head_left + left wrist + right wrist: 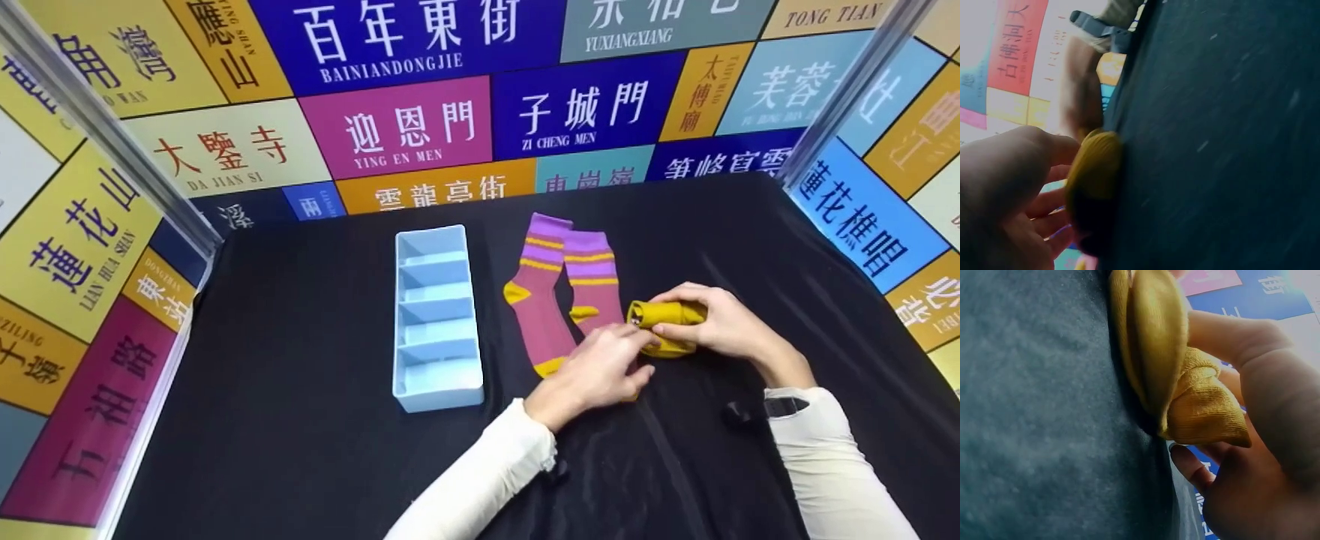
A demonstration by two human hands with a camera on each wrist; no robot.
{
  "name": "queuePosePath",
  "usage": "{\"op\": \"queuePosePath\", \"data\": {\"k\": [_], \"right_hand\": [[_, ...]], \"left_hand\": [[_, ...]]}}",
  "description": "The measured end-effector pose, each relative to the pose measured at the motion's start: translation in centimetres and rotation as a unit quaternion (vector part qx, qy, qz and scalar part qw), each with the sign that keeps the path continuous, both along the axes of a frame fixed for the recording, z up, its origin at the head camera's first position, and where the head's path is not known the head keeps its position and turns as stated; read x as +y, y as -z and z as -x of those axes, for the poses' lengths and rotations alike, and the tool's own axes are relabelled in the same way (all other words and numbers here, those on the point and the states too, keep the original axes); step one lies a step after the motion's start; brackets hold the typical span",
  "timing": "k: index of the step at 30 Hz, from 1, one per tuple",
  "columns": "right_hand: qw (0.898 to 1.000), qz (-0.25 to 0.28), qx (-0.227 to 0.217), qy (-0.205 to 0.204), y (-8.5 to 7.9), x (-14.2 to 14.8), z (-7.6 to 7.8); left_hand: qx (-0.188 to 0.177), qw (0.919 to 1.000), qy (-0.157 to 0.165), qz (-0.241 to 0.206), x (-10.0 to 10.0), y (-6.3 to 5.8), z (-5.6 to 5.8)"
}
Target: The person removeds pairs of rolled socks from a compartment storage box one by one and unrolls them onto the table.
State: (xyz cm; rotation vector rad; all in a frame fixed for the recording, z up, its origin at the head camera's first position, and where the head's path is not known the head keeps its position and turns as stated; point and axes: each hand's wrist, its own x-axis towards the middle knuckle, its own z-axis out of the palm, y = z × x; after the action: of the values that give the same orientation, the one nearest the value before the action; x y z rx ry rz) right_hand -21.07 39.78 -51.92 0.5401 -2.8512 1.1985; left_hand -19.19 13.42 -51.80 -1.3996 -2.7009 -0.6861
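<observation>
A mustard-yellow knit sock bundle [664, 311], rolled and folded, lies on the black cloth in the head view. My right hand [724, 319] grips it from the right, thumb in front and fingers over its far side. From the left, my left hand [600, 367] holds the bundle's near-left end between thumb and fingers. In the right wrist view the ribbed yellow fabric [1159, 343] shows a folded flap. A pair of pink-and-purple socks [540, 300] with yellow stripes lies flat beside the left hand, which covers part of the right-hand sock.
Left of the socks stands a light blue organizer box [476, 394] with several compartments in a row. Black cloth [300, 360] covers the table. Colourful sign panels [397, 127] wall in the back and sides, with metal posts at the corners.
</observation>
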Motion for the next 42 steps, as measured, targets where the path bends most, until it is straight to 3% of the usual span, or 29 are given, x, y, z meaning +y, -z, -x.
{"op": "queuePosePath", "data": {"k": [9, 14, 17, 21, 23, 31, 42], "right_hand": [[0.998, 0.008, -0.030, 0.050, 0.1, -0.2, 0.1], [0.995, 0.022, 0.003, 0.097, 0.4, -0.2, 0.2], [0.992, 0.018, 0.053, 0.113, 0.6, -0.3, 0.3], [0.985, 0.018, 0.138, 0.101, 0.9, -0.6, 0.6], [0.983, 0.014, 0.160, 0.093, 1.1, -0.8, 0.7], [0.985, -0.042, 0.136, 0.099, 1.2, -1.0, 0.8], [0.980, -0.064, 0.161, 0.100, 1.1, -1.5, 0.9]], "left_hand": [[0.030, 0.9995, 0.000, 0.011, 0.6, 0.7, -1.2], [0.037, 0.9989, 0.009, 0.028, 0.6, 0.6, -1.5], [0.035, 0.9990, 0.011, 0.025, 0.4, 0.7, -1.4], [0.031, 0.9993, 0.011, 0.017, 0.4, 0.9, -1.3], [0.031, 0.9993, 0.011, 0.016, 0.3, 0.9, -1.3], [0.029, 0.9993, 0.014, 0.021, 0.3, 0.8, -1.1], [0.021, 0.9995, 0.016, 0.019, 0.1, 0.7, -1.1]]}}
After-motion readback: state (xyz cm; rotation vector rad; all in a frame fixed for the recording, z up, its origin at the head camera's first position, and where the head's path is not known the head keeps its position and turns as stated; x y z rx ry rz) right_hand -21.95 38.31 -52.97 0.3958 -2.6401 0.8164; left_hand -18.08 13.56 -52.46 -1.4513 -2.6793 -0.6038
